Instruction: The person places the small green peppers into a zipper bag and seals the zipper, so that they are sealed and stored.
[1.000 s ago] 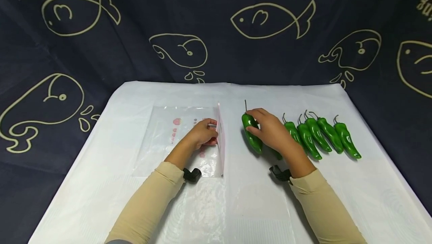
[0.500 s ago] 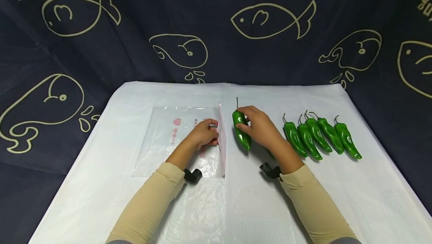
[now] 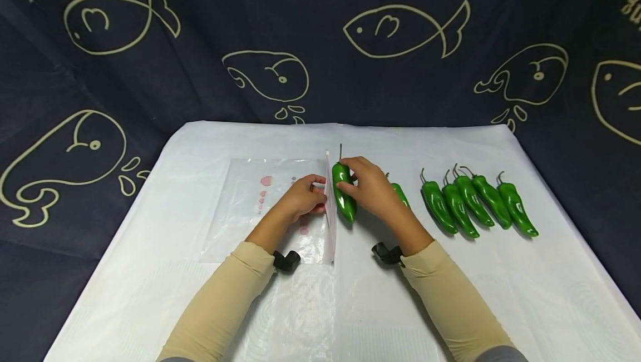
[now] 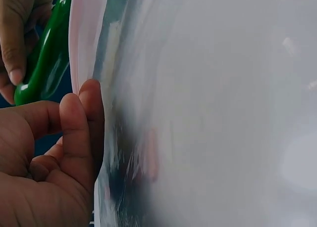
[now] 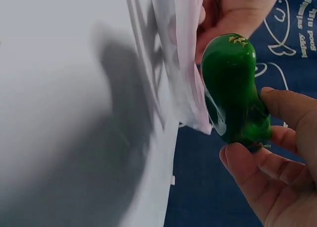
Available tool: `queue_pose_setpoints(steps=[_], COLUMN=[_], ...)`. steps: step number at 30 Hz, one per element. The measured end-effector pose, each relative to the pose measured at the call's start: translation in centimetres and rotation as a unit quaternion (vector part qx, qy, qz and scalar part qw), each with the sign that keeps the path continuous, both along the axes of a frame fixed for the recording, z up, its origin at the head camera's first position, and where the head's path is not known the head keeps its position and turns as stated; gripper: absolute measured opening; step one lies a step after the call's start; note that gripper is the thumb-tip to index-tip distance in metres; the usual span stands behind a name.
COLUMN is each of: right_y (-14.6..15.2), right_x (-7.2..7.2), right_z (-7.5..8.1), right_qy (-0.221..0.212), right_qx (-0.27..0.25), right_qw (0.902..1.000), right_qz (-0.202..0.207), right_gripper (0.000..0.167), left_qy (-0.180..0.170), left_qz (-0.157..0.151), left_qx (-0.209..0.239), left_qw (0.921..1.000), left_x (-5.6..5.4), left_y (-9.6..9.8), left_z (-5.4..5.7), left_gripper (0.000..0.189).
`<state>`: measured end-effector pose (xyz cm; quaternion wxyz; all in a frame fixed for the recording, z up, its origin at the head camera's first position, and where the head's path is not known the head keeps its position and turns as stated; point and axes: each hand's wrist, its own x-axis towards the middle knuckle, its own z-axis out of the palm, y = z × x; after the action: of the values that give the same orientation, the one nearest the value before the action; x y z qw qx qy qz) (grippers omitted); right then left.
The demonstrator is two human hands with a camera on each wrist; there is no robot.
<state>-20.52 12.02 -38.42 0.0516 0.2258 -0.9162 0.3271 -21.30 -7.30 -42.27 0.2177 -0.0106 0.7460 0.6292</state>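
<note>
Best ease the green chili pepper (image 3: 344, 194), clamped in right fingers (image 5: 243, 168), leftward without snagging the plastic bag (image 3: 245, 207) pinched by left fingers (image 4: 74, 130).

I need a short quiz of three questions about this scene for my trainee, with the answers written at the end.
1. Which hand holds the clear bag by its pink edge?
2. True or false: in the head view, the stem of the green pepper in the right hand points away from the person.
3. How many peppers are in the group farthest to the right? A: two. B: five. C: nine.

Key: 1. The left hand. 2. True. 3. B.
</note>
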Motion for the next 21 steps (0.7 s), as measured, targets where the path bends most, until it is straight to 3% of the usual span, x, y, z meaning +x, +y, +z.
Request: queue_pose_setpoints(steps=[12,21], right_y=[-0.8,-0.8], right_x=[-0.2,-0.4], right_z=[-0.5,-1.3], right_qy=[-0.014,-0.029], right_qx=[0.006,0.036], right_qw=[0.9995,0.9985], right_qz=[-0.027,-0.031], right_gripper=[0.048,0.052], left_qy=[0.013,0.0], left_qz=[-0.017,-0.004], left_qx=[-0.006,0.01], left_qw=[0.9998,0.9999], left_x=[0.3,0.5], left_y=[0.3,0.2], left_z=[0.4,1.0], left_gripper=[0.05,0.051])
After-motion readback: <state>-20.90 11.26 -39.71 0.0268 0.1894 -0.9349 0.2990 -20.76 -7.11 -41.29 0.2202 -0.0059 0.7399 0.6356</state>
